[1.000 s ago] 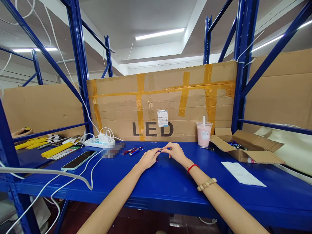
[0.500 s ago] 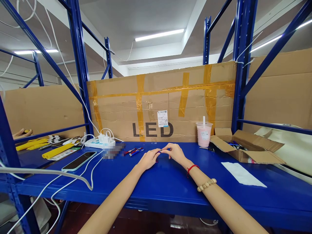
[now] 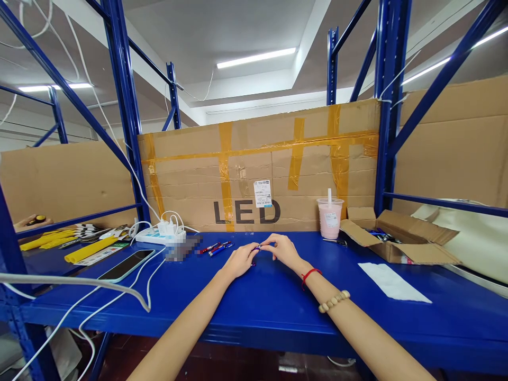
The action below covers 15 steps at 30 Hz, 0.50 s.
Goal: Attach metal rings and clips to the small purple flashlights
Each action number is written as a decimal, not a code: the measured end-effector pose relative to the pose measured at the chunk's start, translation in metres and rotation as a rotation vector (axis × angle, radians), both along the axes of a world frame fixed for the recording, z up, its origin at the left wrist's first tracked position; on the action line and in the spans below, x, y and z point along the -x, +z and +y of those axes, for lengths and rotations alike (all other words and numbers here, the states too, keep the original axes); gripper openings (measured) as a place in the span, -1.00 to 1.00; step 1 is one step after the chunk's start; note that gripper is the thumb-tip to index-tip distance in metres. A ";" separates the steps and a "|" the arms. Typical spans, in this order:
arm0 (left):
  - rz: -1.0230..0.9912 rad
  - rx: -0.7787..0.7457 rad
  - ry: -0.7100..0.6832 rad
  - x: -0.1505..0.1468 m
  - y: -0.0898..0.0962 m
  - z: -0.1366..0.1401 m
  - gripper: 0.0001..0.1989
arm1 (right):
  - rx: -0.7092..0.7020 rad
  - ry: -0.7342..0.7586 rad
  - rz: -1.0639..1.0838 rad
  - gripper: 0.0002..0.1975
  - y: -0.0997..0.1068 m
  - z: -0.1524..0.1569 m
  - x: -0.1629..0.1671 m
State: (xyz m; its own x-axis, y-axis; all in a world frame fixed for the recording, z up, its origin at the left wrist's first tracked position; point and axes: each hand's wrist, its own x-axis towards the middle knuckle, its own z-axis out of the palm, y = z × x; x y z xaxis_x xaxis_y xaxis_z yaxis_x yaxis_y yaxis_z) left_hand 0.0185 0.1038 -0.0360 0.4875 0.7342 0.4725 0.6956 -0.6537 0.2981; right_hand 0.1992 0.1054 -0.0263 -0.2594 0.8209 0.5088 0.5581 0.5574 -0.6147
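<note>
My left hand (image 3: 240, 259) is closed, its thumb and fingers pinching a slim blue pen (image 3: 259, 247) that the fingers mostly hide. Facing it, my right hand (image 3: 282, 250) pinches the pen's other end, so the fingertips of both hands nearly meet over the blue table. A small dark reddish piece (image 3: 253, 264) lies just under the left fingers, too small to make out. To the left of the hands, red pens (image 3: 208, 248) and blue pens (image 3: 221, 248) lie in a loose group.
An open cardboard box (image 3: 400, 251) with pens or pen parts stands right, near a pink drink cup (image 3: 329, 219) and white paper (image 3: 393, 283). On the left are a phone (image 3: 127, 265), a power strip (image 3: 159, 234) and cables. A person's hand (image 3: 32, 222) shows far left.
The view has shifted slightly. My hands keep nearly the same pose, with slight finger movement around the pen; a bit of its silver now shows between the fingertips.
</note>
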 end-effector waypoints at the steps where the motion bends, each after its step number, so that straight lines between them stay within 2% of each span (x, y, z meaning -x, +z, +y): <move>1: -0.001 -0.005 0.001 0.000 0.000 0.000 -0.67 | -0.002 0.003 -0.004 -0.82 0.000 0.000 0.000; 15: 0.025 0.013 -0.006 0.001 0.003 -0.001 -0.73 | -0.026 0.032 -0.045 -0.84 -0.003 0.004 0.001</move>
